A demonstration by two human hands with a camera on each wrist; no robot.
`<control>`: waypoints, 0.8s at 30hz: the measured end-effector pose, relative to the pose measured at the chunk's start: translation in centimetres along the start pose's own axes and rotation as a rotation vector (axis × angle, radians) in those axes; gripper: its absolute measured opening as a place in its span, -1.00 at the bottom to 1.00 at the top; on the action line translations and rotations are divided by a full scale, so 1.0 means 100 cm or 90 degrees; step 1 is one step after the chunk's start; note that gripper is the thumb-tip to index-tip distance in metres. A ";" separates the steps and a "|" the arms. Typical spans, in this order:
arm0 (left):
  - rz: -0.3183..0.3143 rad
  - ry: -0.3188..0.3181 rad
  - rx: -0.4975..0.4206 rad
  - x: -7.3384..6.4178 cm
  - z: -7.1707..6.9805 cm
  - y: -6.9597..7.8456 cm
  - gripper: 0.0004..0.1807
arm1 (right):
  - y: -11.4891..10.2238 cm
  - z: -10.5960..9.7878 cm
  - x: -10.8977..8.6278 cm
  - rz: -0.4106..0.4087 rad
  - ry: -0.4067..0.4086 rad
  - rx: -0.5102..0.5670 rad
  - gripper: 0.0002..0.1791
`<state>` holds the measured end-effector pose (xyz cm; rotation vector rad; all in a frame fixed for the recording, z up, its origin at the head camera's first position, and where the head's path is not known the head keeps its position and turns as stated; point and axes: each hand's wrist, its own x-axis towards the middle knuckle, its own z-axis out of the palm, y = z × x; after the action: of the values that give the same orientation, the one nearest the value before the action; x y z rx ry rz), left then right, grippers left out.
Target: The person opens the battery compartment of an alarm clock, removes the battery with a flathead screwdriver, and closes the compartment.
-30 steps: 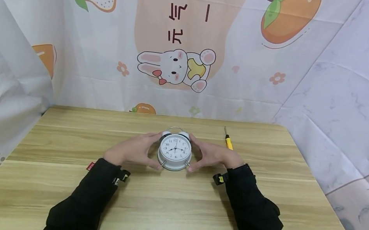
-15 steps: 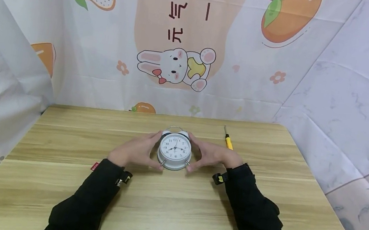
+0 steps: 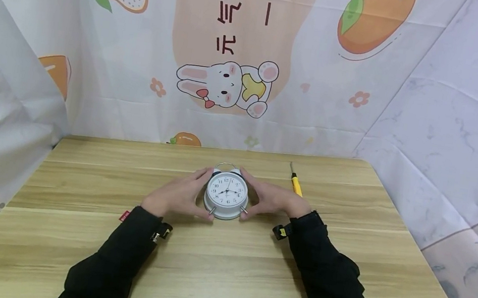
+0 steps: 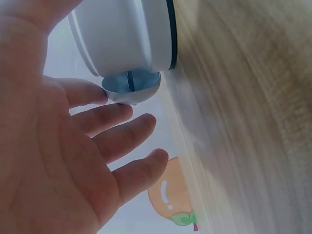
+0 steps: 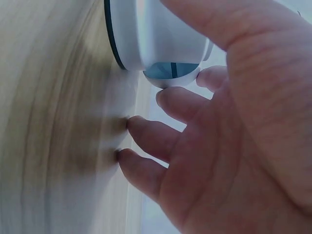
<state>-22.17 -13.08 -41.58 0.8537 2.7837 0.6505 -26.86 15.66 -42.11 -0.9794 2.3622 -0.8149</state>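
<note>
A white twin-bell alarm clock lies face up on the table, its bells and wire handle toward the far edge. My left hand holds its left side, thumb by the lower foot and fingers at the bell. My right hand holds the opposite side in the same way. In the left wrist view, fingertips touch a silvery bell, while the other fingers spread apart. The right wrist view has fingertips against the other bell. Both thumb tips are out of the wrist views.
A screwdriver with a yellow handle lies beyond my right hand, its shaft pointing at the far edge. The wood-grain table ends against a printed curtain. More hanging cloth borders both sides.
My left hand has shifted slightly right and in toward the clock. The right hand's fingers have moved a little left around the bell. The clock stays in place.
</note>
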 end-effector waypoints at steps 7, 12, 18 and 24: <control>0.013 0.015 -0.014 0.001 0.001 0.002 0.43 | -0.001 0.000 0.000 -0.008 0.000 0.004 0.46; 0.009 0.021 -0.020 0.000 0.003 0.002 0.47 | -0.002 0.001 0.001 -0.008 0.000 0.000 0.48; -0.002 0.029 -0.032 0.000 0.004 0.002 0.45 | -0.004 0.001 0.000 0.019 -0.001 -0.018 0.47; -0.020 0.044 -0.012 0.001 0.002 0.003 0.37 | -0.005 0.003 0.001 0.000 -0.004 -0.015 0.49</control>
<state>-22.00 -12.71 -41.64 0.7978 2.8405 0.7128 -26.47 15.15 -42.01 -0.9902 2.3709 -0.7849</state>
